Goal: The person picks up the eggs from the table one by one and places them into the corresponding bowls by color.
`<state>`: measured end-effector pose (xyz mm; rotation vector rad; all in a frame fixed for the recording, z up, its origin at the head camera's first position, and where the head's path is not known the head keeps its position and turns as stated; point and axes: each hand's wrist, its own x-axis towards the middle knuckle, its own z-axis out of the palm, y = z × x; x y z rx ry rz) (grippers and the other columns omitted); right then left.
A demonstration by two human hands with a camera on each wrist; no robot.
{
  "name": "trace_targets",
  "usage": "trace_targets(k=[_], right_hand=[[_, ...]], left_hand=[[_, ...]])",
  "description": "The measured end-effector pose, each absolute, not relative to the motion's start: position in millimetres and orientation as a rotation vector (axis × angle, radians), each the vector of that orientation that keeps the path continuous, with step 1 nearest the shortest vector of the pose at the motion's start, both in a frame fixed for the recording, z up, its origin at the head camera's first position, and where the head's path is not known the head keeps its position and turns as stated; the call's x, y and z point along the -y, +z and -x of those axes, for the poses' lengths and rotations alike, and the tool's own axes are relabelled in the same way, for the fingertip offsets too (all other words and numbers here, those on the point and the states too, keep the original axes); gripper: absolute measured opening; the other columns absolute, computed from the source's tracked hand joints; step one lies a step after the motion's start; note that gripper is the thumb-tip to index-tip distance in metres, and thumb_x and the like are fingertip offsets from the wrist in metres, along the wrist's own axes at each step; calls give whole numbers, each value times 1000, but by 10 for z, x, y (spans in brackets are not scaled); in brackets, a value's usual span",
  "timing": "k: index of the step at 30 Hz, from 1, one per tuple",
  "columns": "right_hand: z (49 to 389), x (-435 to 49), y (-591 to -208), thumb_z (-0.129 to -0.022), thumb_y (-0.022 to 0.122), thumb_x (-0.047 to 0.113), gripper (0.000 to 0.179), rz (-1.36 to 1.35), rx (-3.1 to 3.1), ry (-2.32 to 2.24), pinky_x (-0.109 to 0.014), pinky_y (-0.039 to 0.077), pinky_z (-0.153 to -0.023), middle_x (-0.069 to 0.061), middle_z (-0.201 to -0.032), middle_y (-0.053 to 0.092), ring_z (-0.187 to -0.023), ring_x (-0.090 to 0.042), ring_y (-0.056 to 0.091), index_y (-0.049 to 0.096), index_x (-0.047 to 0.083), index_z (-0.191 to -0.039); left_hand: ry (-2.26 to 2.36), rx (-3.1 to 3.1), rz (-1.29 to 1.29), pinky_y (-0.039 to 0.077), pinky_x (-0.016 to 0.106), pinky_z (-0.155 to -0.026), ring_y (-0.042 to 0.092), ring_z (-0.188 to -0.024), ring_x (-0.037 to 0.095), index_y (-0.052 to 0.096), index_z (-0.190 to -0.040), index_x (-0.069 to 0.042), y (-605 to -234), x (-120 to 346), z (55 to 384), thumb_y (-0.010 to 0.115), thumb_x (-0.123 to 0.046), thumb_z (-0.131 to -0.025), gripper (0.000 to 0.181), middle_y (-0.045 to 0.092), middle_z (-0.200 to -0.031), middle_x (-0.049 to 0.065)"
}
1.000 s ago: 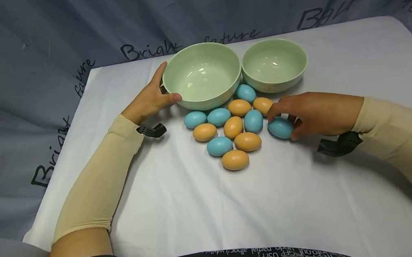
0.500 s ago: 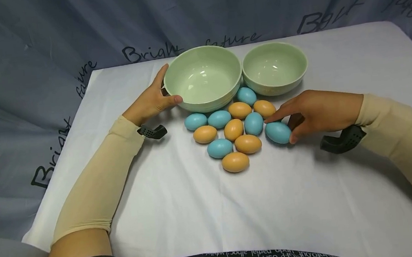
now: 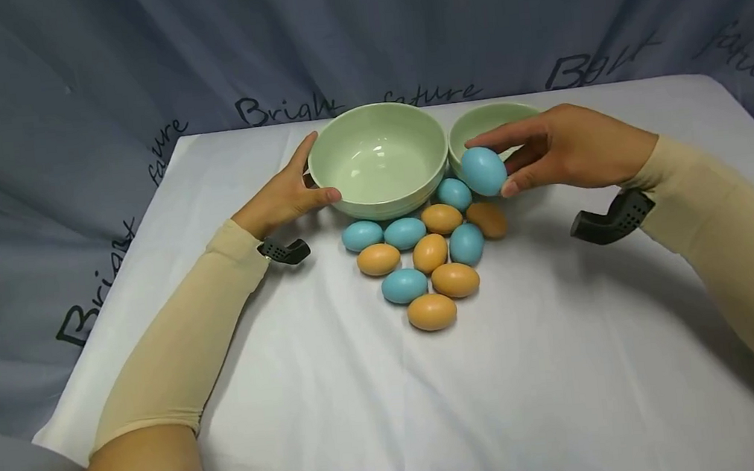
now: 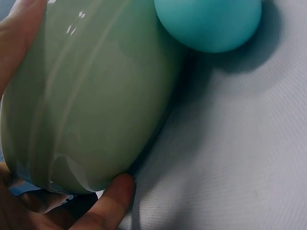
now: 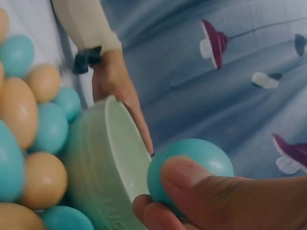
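Bowl's [image 4: 91,100] underside — left-wrist view only

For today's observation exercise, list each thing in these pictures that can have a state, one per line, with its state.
Held blue egg: lifted, pinched in the right hand.
Large green bowl: upright, empty, steadied by the left hand.
Small green bowl: upright, partly hidden by the right hand.
Egg cluster: five blue and six orange eggs lying on the white tablecloth.
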<state>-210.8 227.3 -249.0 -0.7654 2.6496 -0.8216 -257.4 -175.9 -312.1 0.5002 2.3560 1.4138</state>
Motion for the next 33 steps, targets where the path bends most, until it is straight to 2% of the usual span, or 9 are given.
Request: trace_targets(k=[3,9,12,18,24,28,33], right_hand=[[2328,-2172,-2447,-80,79,42,63,796,-2649,-829,-14,50,-81,8,-128,64,-107,-6,65,52,44,-136],[2755,-1829,-2464,-81,78,43,62,912,-2559,-827,-36,50,-95,8,-134,59,-114,-17,64,52,42,-137],[2907,-1628,-2473,-81,78,43,64,966,-2524,-806,-41,48,-99,4,-135,59,-116,-19,63,52,37,-139],[3094,-1180,-2542,-81,80,32,64,1035,-2395,-765,-38,49,-99,-2,-134,60,-117,-23,61,54,26,-139],[3052,-858,-2690,-82,80,22,61,1100,-2300,-591,-36,49,-97,-4,-130,63,-115,-22,63,55,20,-139],[3022,-726,-2760,-84,74,14,55,1134,-2284,-450,-36,48,-98,-4,-122,67,-115,-20,62,58,21,-136],[3056,-673,-2797,-86,71,14,54,1124,-2285,-334,-37,44,-102,-2,-124,67,-121,-18,58,57,25,-137]], left_hand=[[1421,-2346,-500,29,41,-114,31,-141,18,-3,-155,-36,-3124,1758,2572,84,-47,-71,122,17,-160,-4],[1397,-2366,-449,26,40,-116,32,-142,20,-6,-156,-34,-3166,1765,2547,83,-49,-71,123,14,-162,-1],[1369,-2384,-426,23,41,-117,35,-141,22,-6,-155,-36,-3158,1764,2541,82,-50,-73,122,15,-162,1],[1374,-2392,-448,23,40,-117,33,-141,22,-7,-155,-35,-3125,1766,2558,80,-46,-77,118,18,-161,3],[1382,-2385,-461,25,40,-116,37,-139,20,-6,-155,-35,-3128,1735,2566,80,-45,-77,117,18,-161,-1],[1372,-2403,-451,27,40,-115,37,-138,20,-7,-155,-34,-3127,1708,2577,79,-44,-78,116,20,-160,0],[1379,-2398,-473,27,39,-115,35,-140,20,-7,-156,-33,-3131,1670,2597,79,-45,-78,118,21,-160,2]])
